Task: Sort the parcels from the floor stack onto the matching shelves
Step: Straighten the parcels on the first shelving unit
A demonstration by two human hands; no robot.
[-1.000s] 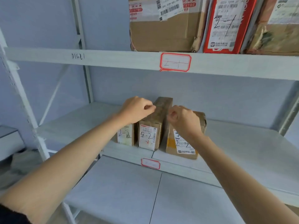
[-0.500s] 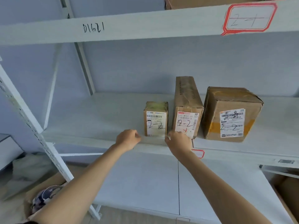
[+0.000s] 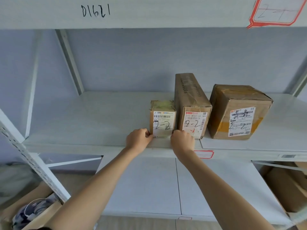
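Both hands, left hand [image 3: 138, 138] and right hand [image 3: 182, 140], pinch the small brown cardboard parcel [image 3: 162, 119] by its lower corners at frame centre, on the white shelf [image 3: 83, 117].

1. One view only: a wide-angle camera worn on the person's head.
2. It faces forward and slightly down into a white shelf unit [image 3: 83, 117], close to its front edge.
3. Both forearms enter from 6 o'clock and reach toward centre frame.
4. The upper shelf beam [image 3: 149, 12] fills the 12 o'clock edge; the floor shows at 7 o'clock.
5. Straight uprights bow near the edges, from lens distortion.
6. No second view shares the scene.
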